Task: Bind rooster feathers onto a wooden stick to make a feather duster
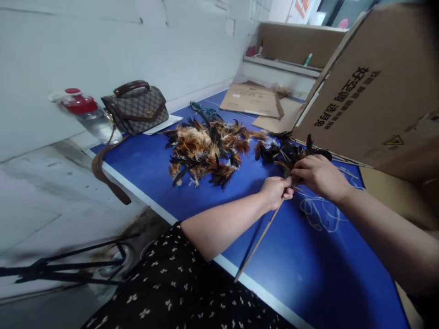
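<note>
the left hand grips a thin stick that slants from the near table edge toward the far right. the right hand pinches the feather bundle at its far tip. 1 loose feather pile lies left on the blue table, beside a white wall.

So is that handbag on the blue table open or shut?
Shut. The handbag has its flap folded down over the front, with the clasp at its lower edge; none of the inside shows.
</note>
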{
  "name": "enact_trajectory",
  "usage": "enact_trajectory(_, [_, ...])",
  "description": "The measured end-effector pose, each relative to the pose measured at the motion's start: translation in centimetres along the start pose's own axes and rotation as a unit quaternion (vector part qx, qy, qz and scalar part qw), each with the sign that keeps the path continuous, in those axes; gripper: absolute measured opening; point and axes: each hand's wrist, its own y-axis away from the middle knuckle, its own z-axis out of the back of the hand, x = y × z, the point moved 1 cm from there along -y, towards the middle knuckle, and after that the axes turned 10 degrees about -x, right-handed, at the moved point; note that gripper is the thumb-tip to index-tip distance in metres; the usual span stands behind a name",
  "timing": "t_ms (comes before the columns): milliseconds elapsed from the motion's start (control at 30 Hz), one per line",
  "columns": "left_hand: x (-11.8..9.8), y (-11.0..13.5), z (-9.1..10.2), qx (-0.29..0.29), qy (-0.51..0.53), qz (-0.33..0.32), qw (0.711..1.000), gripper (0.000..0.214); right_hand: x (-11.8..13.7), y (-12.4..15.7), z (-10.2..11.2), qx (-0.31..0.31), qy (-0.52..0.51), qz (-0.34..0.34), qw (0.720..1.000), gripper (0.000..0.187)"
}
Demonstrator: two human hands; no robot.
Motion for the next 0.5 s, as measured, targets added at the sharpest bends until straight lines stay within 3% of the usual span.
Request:
enact_trajectory(100, [-0.2, -0.3, 0.2, -0.006, -0.006, -0.021, 1.000, 0.032, 0.8, 0.2, -0.1, -0.055, 0.011, -0.044, 0.997, 0.029])
enact_trajectory(200, [-0.8, -0.4, 0.3, -0.014, -0.007, -0.042, 0.999, 0.037, 2.1, 0.7, 0.0, -0.192, 0.024, -0.143, 0.971, 0.047])
enact_trajectory(267, [-1.3, -0.4, 0.3, -0.020, -0.007, -0.058, 0.998, 0.038, 3.2, 1.5, -0.4, -0.311, 0.023, -0.236, 0.920, 0.050])
enact_trajectory(333, [-1.7, -0.3, 0.4, -0.023, -0.011, -0.073, 0.997, 0.040, 4.3, 2.6, -1.5, -0.394, -0.008, -0.342, 0.853, 0.041])
enact_trajectory(400, [-1.8, -0.3, 0.5, -0.021, -0.013, -0.087, 0.996, 0.042, 5.4, 3.7, -3.4, -0.408, -0.085, -0.438, 0.797, 0.029])
enact_trajectory(500, [-1.6, -0.2, 0.5, -0.013, -0.023, -0.114, 0.993, 0.048, 7.0, 4.5, -6.2, -0.369, -0.271, -0.551, 0.698, 0.027])
